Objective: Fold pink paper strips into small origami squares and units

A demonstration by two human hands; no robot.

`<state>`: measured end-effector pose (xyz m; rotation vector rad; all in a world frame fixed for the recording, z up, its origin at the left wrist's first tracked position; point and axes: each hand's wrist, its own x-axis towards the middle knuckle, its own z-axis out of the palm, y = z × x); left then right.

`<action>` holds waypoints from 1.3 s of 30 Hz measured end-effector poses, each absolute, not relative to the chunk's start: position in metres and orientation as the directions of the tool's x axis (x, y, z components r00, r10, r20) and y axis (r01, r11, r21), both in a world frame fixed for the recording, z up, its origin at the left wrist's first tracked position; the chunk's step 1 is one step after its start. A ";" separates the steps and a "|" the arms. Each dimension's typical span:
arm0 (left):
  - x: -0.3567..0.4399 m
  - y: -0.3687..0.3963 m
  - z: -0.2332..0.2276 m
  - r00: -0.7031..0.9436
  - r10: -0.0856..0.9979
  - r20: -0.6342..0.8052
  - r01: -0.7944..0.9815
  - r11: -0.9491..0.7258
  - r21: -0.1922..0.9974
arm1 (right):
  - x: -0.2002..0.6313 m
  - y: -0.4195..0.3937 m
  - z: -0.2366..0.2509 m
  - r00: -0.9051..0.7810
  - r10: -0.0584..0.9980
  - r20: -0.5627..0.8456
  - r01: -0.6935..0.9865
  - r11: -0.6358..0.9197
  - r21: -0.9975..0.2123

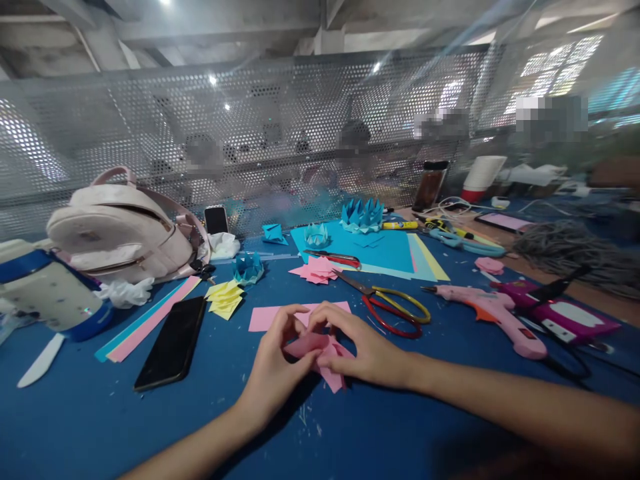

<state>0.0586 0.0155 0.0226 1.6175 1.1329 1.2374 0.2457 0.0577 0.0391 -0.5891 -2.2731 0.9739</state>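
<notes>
1. Head view: both hands meet at the table's near middle over a folded pink paper piece [320, 353], which lies partly on the blue table [100, 427] and partly lifted between the fingers.
2. Left hand [275, 363] is closed in a pinch on the piece's left side, thumb and forefinger curled over its top fold.
3. Right hand [367, 350] presses down on the right side, fingertips closed against the paper (how far the thumb wraps under is hidden).
4. Handling, as a judgement: the paper looks light, thin and easily creased; it should bend rather than resist, and could tear at sharp folds. Gripping at the folded edges and corners seems safest, not the flat middle.
5. Just behind lies a flat pink sheet [265, 317]; red-and-yellow scissors [395, 308] sit near the right hand, a black phone [173, 343] well left, a pink glue gun [495, 313] farther right.
</notes>
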 end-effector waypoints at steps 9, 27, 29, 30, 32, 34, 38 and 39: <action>0.051 0.028 0.022 0.055 0.992 0.113 0.075 -0.117 0.990 | 0.249 0.068 0.034 -0.631 0.693 0.349 0.170 0.562 -0.809; 0.043 0.030 0.011 -0.084 0.994 0.077 0.033 -0.074 0.997 | 0.251 0.072 0.034 -0.607 0.668 0.431 0.155 0.631 -0.760; 0.044 0.029 0.013 -0.077 0.994 0.077 0.018 -0.076 0.997 | 0.252 0.072 0.033 -0.614 0.636 0.468 0.147 0.674 -0.724; 0.044 0.030 0.013 -0.076 0.994 0.079 0.011 -0.079 0.997 | 0.252 0.073 0.033 -0.616 0.612 0.496 0.141 0.705 -0.695; 0.043 0.031 0.014 -0.082 0.993 0.089 0.005 -0.089 0.996 | 0.253 0.073 0.034 -0.627 0.559 0.542 0.127 0.760 -0.638; 0.042 0.033 0.015 -0.098 0.990 0.102 0.007 -0.102 0.995 | 0.255 0.074 0.036 -0.657 0.491 0.572 0.104 0.811 -0.576; 0.039 0.037 0.016 -0.122 0.985 0.120 0.005 -0.120 0.993 | 0.256 0.071 0.041 -0.776 0.299 0.556 0.052 0.908 -0.416; 0.039 0.037 0.017 -0.122 0.985 0.125 0.003 -0.125 0.992 | 0.255 0.070 0.042 -0.801 0.270 0.535 0.048 0.919 -0.392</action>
